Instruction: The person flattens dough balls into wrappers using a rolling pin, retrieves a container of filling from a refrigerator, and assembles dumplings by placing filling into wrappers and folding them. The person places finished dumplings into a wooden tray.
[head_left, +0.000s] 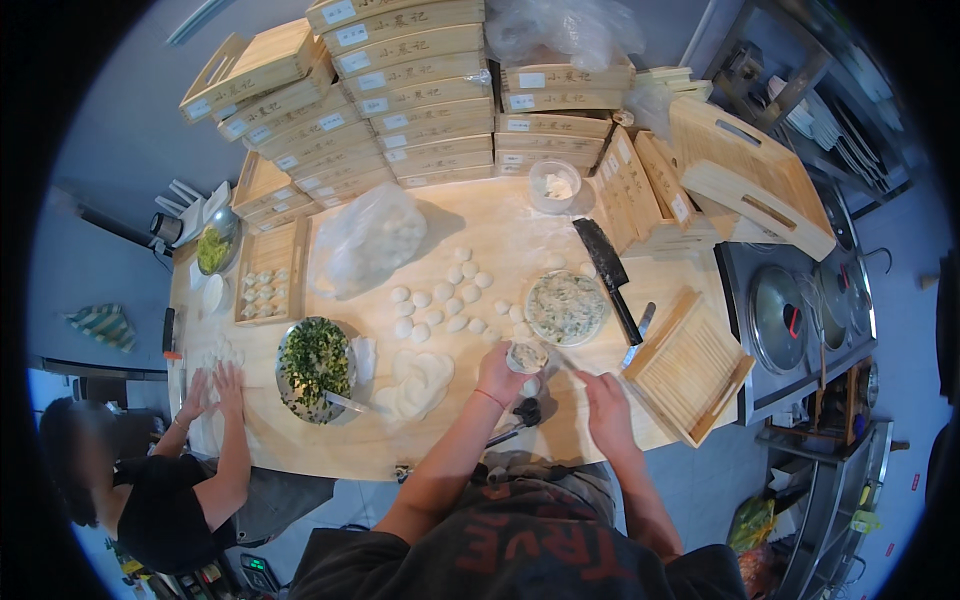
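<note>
In my left hand (501, 377) rests a round dough wrapper with pale filling (528, 358). My right hand (606, 405) is to its right, fingers closed around a thin tool, perhaps a filling spatula (568, 363), its tip near the wrapper. Just beyond both hands lies a round dish of pale filling with green bits (568, 307). Small dough pieces (454, 306) are scattered left of the dish, and flat dough wrappers (420, 382) overlap in a pile left of my left forearm. A bowl of chopped greens (316, 367) stands farther left.
A black cleaver (606, 262) lies right of the filling dish, near a slatted wooden tray (686, 367). Stacked wooden trays (427, 97) line the back, behind a plastic bag (371, 240). A co-worker's hands (214, 394) press on the table at left. Lidded pots (776, 319) stand at right.
</note>
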